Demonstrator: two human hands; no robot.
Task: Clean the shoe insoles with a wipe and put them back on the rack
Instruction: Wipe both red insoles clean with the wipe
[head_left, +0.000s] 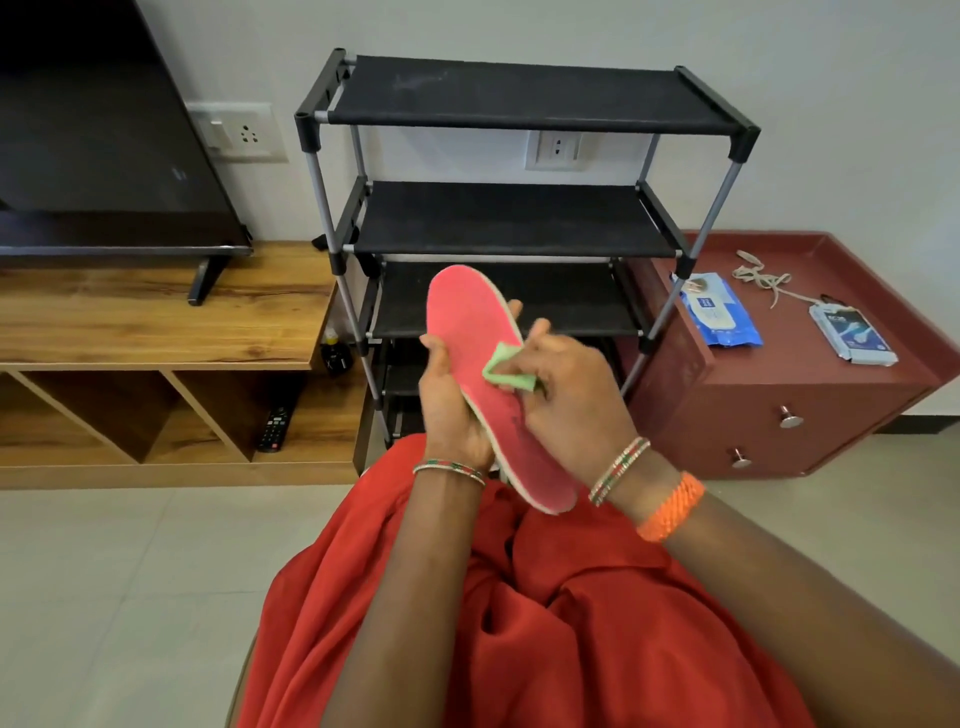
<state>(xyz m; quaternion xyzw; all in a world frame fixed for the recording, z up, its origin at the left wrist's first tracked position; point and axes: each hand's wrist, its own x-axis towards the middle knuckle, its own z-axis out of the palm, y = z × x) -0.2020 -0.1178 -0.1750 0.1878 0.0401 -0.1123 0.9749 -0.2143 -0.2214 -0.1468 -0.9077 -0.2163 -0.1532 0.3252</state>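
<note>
Wood-grain boards made up the low TV unit (156, 332) at the far left, with a dark television (98, 135) standing on its top and a black remote control (274, 428) lying in one of the open compartments below; a small dark bottle (336, 356) sat on the floor between that unit and the rack. Next came the shoe rack (519, 218), a grey-tube frame with black fabric shelves, and the shelves in view held nothing. In front of its lower tiers the left hand (452, 410) gripped the pink insole (480, 364) from behind, thumb curled over the left edge and fingertips showing past the right edge, so the insole stood tilted with its toe end up and its heel end down over the red fabric (519, 597) on the lap. Just beside it, the right hand (576, 395) pinched a folded green wipe (506, 371) and pressed it against the insole's middle; the two hands sat close together, both closed around what they held. Farther right stood a dark red cabinet (779, 405) with a raised rim, holding a blue pack of wipes (719, 317), a pale tangled cord (763, 280) and a small white-and-blue packet (852, 335), all lying apart from one another.
</note>
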